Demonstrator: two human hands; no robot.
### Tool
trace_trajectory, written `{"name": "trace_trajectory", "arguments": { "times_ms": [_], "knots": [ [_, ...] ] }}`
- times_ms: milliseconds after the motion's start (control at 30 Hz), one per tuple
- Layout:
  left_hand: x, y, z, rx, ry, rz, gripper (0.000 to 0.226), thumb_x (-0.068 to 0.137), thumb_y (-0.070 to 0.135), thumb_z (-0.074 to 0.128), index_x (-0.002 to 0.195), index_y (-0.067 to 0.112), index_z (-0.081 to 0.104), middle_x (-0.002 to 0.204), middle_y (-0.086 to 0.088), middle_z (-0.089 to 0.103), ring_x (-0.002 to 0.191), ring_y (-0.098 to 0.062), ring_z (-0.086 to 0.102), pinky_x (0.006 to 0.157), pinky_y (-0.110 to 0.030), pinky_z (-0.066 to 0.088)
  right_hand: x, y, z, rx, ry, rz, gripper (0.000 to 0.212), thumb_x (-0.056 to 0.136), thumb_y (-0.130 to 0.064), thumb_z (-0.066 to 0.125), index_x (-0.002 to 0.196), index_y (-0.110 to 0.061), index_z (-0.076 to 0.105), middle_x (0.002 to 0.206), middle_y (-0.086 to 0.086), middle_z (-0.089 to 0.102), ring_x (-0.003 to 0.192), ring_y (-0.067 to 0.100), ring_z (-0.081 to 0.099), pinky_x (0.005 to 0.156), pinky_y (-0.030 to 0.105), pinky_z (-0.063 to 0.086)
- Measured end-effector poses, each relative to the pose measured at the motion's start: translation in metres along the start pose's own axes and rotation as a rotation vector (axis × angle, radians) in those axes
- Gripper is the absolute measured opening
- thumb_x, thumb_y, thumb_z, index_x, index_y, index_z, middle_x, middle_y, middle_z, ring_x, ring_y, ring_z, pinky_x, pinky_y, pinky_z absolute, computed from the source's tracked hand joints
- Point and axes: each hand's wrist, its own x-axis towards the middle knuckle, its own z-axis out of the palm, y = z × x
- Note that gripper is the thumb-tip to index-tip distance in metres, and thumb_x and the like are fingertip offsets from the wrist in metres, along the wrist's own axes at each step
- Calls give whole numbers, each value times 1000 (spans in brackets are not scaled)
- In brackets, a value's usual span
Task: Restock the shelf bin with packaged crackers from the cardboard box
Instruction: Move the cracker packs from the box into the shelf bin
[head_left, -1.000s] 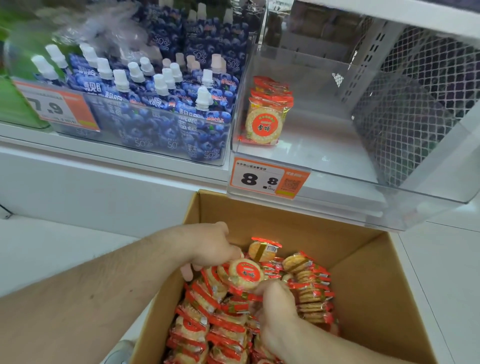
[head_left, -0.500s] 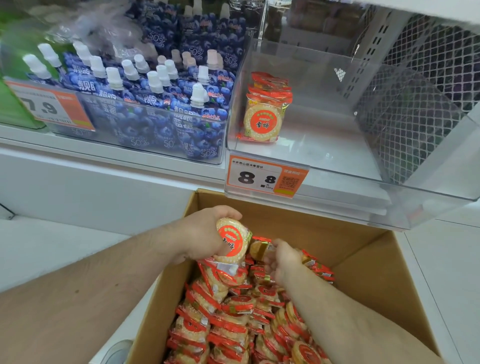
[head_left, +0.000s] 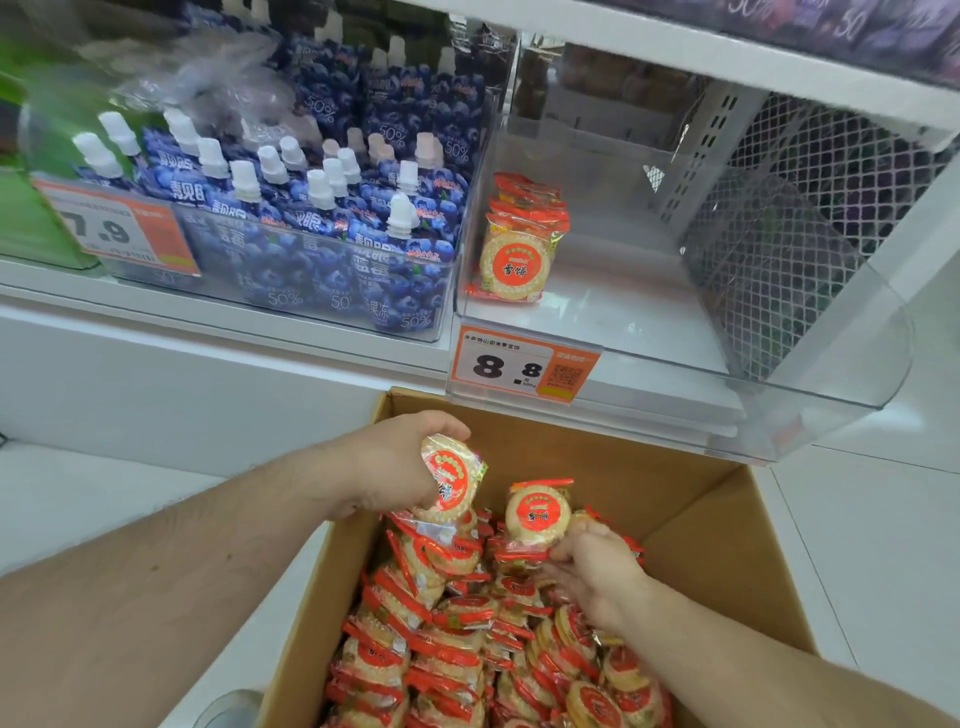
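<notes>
Crackers fill the cardboard box (head_left: 691, 525) beneath both hands; the left hand (head_left: 387, 465) grips one pack (head_left: 451, 480), the right hand (head_left: 597, 569) pinches another (head_left: 537, 512), both raised clear, likely bound for the near-empty shelf bin (head_left: 675, 358) above them

Shelf (head_left: 218, 317): white, carries two clear bins side by side.
Left bin (head_left: 311, 291): full of blue spouted pouches (head_left: 322, 208), upright.
Right bin (head_left: 675, 332): a few cracker packs (head_left: 517, 254) at its left wall.
Floor (head_left: 857, 545): white tiles, carries the cardboard box (head_left: 701, 519), open, under the right bin.
</notes>
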Motion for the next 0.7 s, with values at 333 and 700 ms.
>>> {"name": "trace_trajectory", "arguments": {
  "times_ms": [333, 700],
  "knots": [
    [-22, 12, 4, -129, -101, 79, 79, 72, -9, 58, 127, 46, 48, 121, 1, 55, 83, -17, 61, 64, -28, 48, -124, -39, -27, 162, -346, -140, 40, 82, 26, 45, 61, -8, 43, 97, 24, 69, 90, 33, 70, 73, 36, 59],
    [-47, 39, 14, -500, 11, 386, 68, 77, -5, 75, 124, 40, 56, 115, -1, 67, 100, -19, 69, 88, -44, 57, -177, -62, 5, -278, -260, -495, 27, 77, 11, 69, 69, -9, 53, 76, 15, 65, 72, 24, 65, 72, 35, 59]
  ]
}}
